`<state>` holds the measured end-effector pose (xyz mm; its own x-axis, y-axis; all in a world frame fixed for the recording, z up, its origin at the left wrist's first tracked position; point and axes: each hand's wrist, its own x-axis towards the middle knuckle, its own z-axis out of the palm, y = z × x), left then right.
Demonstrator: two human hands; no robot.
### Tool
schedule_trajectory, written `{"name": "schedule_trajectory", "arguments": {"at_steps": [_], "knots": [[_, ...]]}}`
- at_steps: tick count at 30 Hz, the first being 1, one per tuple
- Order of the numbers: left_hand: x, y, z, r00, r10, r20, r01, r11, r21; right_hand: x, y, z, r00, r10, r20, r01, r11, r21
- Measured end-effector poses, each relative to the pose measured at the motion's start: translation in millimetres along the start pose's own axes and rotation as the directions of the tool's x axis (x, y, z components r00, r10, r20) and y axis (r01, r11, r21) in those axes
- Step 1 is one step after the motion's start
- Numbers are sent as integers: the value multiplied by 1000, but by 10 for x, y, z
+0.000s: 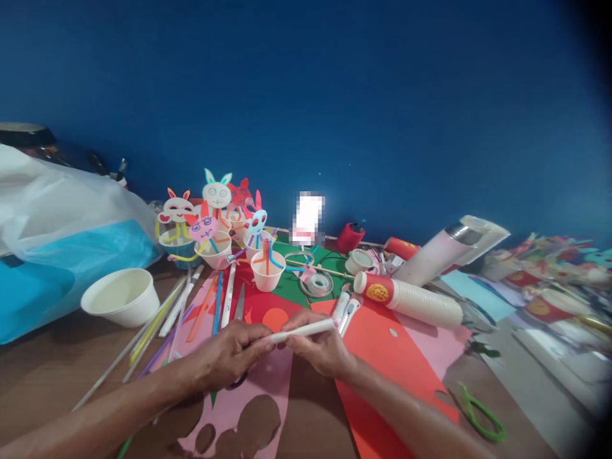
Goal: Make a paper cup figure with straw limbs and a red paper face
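My left hand point(238, 349) and my right hand point(321, 347) meet at the middle of the table edge. Both are closed on a slim white marker-like stick point(308, 329), held nearly level and tilted up toward its right end. Fingertips of the two hands pinch it near its left end. Whether it has a cap cannot be made out. Beneath the hands lie pink paper point(268, 376) with round cut-outs and orange-red paper point(382, 363). A white marker point(229, 296) and a white box cutter point(350, 315) lie just beyond.
Paper cups with animal-face figures, such as a pink one point(203, 227), stand at the back left. A white bowl point(119, 296) is nearer. Stacked paper cups point(415, 303) lie right, behind green-handled scissors point(482, 414). A lit, blurred screen point(308, 217) stands by the wall.
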<state>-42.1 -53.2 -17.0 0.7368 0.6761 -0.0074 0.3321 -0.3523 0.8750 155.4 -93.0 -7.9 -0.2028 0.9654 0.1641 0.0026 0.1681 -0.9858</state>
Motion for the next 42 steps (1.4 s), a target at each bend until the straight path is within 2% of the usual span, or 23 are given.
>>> {"name": "schedule_trajectory", "arguments": {"at_steps": [5,9,13,15,17,19,20,21,22,25,27,30,32,35,39,40,41,42], "knots": [[19,4,-39,999,-30,40,30,1000,2,4,31,53,999,-11,-44,11,1000,-3],[67,148,-241,999,-11,36,10,999,52,101,18,-33,999,20,37,-21,999,27],[49,208,-637,998,-13,-64,23,987,160,227,-51,-329,998,20,64,-18,999,-31],[17,159,-852,994,-28,-101,45,985,167,310,-138,-568,1000,2,-19,-5,991,-136],[-10,75,-1024,991,-16,-129,41,979,200,425,-263,-861,991,-42,-124,0,947,-321],[-18,-16,-1121,988,-16,-154,48,978,203,582,-399,-1190,936,-174,-305,-45,802,-596],[-12,-58,-1138,985,-20,-173,57,976,212,674,-459,-1359,869,-262,-420,-137,687,-713],[-2,-94,-1136,981,-27,-193,72,971,228,774,-508,-1522,791,-313,-527,-284,574,-768],[12,-125,-1118,977,-36,-211,90,963,255,876,-540,-1675,750,-325,-576,-354,538,-765],[57,-186,-1025,972,-34,-230,119,923,366,1163,-535,-2021,677,-310,-668,-488,490,-722],[71,-206,-974,971,-4,-240,114,888,446,1305,-464,-2141,651,-280,-706,-546,474,-691],[60,-200,-948,968,52,-246,95,832,547,1423,-346,-2197,648,-246,-721,-571,469,-673],[43,-178,-956,971,81,-224,72,796,601,1448,-324,-2199,645,-264,-717,-559,477,-679],[26,-161,-977,977,114,-178,36,740,672,1426,-441,-2190,613,-382,-692,-493,500,-712],[27,-224,-988,975,87,-203,100,644,758,1257,-770,-2051,502,-594,-629,-362,516,-776],[30,-244,-984,972,81,-220,123,624,771,1182,-839,-1964,470,-645,-602,-306,521,-797],[32,-258,-977,969,78,-235,140,608,781,1096,-887,-1852,407,-720,-562,-149,555,-818],[34,-264,-966,966,79,-245,152,594,790,999,-912,-1716,379,-746,-548,14,596,-803]]}}
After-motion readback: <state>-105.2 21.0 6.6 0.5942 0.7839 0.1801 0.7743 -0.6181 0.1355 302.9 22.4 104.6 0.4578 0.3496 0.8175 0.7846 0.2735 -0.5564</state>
